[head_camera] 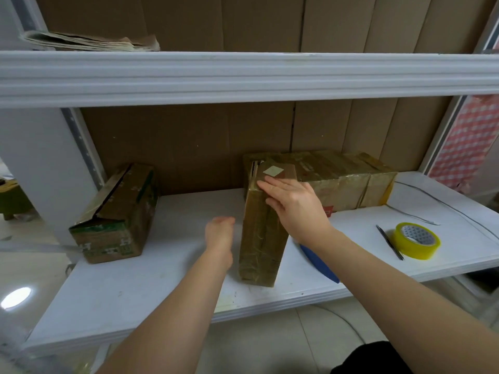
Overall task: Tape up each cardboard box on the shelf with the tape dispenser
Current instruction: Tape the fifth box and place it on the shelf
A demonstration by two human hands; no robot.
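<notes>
Resting right hand [294, 203] atop upright box [260, 238] edge.

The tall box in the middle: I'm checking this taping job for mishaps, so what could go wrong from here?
1. The tall box stands on end, leaning, with only the right hand flat on its top; it could tip, since the left hand is beside it, apparently not touching.
2. The blue object lies at the shelf's front edge under the right forearm; a sweep might knock it off.
3. The green-printed box overhangs the shelf's left edge.
</notes>
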